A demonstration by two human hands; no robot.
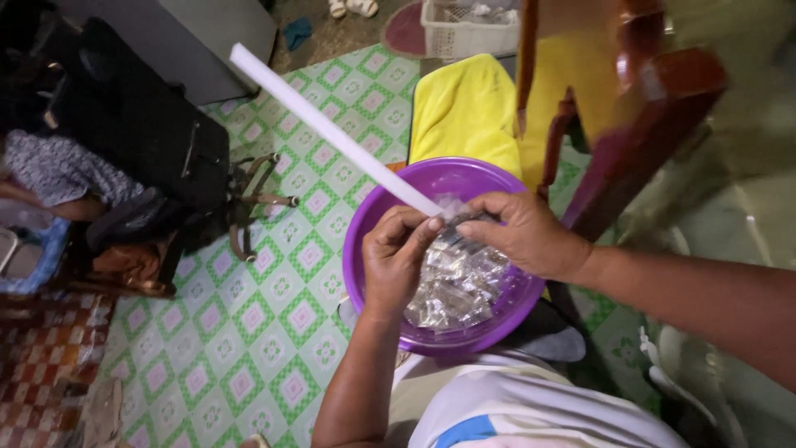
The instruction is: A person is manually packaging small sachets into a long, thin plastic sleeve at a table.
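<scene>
while the left hand point(396, 259) is pinching a clear bag point(452, 282) over the purple bowl point(365, 249), the right hand point(518, 234) fingers are gripping the white stick point(332, 130); tying needs care.

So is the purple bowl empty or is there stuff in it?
Not empty. The purple bowl holds a heap of small clear shiny packets, covering about half the inside, under both hands.

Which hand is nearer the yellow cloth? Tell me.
Right. The right hand is over the purple bowl's far side, just below the yellow cloth. The left hand sits lower left, farther from it.
</scene>
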